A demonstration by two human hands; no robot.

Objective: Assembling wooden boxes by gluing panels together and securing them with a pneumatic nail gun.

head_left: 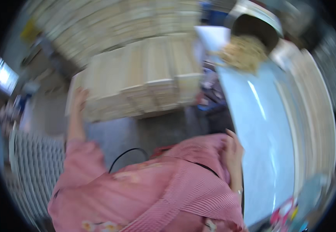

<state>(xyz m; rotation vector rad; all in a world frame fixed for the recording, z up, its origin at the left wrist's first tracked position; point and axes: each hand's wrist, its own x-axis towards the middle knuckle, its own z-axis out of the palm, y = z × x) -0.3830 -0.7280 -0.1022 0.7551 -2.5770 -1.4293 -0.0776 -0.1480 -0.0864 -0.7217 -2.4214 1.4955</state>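
Observation:
My left hand [80, 99] rests against the left end of a stack of pale wooden slats [114, 73]. Motion blur smears its fingers, so their grip on the wood cannot be made out. Beside the long light-blue tabletop [253, 127], my right hand [233, 150] hangs near its left edge, close to my pink patterned garment [168, 185]. The fingers there look loosely stretched, with nothing visible in them.
More pale slats [137, 19] are piled behind the near stack. On the tabletop's far end lies a tan fibrous heap [243, 54] before a dark-mouthed container [255, 29]. Long pale strips [311, 116] line its right side. A grey slatted chair back [33, 166] stands at left.

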